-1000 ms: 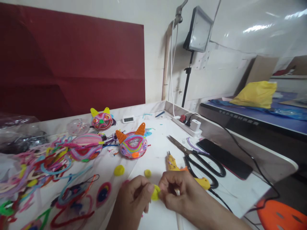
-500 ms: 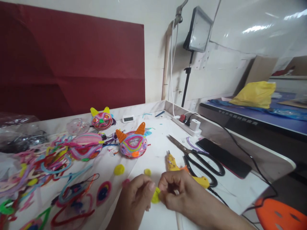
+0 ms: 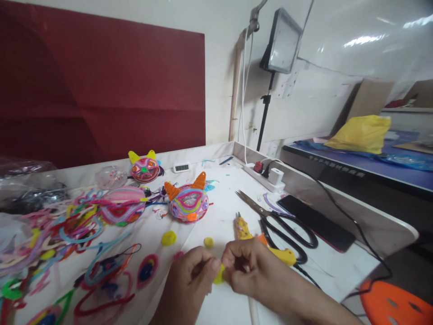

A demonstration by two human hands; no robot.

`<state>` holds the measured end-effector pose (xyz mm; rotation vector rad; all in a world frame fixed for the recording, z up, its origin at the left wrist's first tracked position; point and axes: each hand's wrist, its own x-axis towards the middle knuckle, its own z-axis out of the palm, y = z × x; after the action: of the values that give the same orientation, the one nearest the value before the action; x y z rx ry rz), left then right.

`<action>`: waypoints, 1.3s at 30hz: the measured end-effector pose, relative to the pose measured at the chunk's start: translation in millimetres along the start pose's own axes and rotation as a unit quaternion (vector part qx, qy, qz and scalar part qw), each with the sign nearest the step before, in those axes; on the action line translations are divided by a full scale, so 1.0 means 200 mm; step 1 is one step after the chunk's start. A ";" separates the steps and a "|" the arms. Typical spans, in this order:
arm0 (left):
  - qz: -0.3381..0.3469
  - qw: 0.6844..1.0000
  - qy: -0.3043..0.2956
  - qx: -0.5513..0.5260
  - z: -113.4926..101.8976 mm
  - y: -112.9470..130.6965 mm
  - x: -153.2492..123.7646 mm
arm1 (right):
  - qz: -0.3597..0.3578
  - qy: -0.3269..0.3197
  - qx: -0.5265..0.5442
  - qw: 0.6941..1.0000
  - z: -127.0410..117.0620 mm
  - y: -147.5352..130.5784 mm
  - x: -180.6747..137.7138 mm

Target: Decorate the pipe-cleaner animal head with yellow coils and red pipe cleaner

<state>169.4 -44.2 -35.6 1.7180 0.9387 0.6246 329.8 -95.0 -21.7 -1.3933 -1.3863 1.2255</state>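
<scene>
Both my hands meet low in the middle over the white table (image 3: 223, 212). My left hand (image 3: 191, 282) and my right hand (image 3: 250, 271) pinch a small yellow fuzzy piece (image 3: 219, 274) between their fingertips, fingers curled closed. Just behind my right hand lies a yellow glue gun (image 3: 244, 231). Two more yellow fuzzy pieces (image 3: 168, 238) (image 3: 209, 242) rest on the table ahead of my hands. A round colourful pipe-cleaner face with orange ears (image 3: 188, 201) stands further back.
Black-handled scissors (image 3: 280, 223) and a dark phone (image 3: 316, 222) lie to the right. A power strip (image 3: 267, 178) with cables sits at the back. Tangled coloured pipe cleaners (image 3: 54, 234) cover the left side. An orange stool (image 3: 395, 304) is at bottom right.
My hands stay together on the yellow piece; the fingers have shifted slightly around it and less of it shows. Nothing else on the table has moved.
</scene>
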 end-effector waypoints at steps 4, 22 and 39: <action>0.007 1.000 -0.017 -0.007 0.00 0.00 0.00 | -0.002 -0.023 0.005 1.000 -0.02 -0.02 -0.01; 0.046 0.996 0.061 -0.041 0.04 -0.05 0.00 | 0.000 0.002 -0.089 0.996 0.01 0.00 0.03; 0.063 0.994 0.084 -0.020 0.04 -0.04 0.01 | -0.035 0.015 -0.224 0.974 0.00 -0.04 0.02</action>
<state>174.5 -45.9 -46.2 1.7189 0.9328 0.8771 328.4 -90.5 -13.1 -1.6367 -1.7484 0.8713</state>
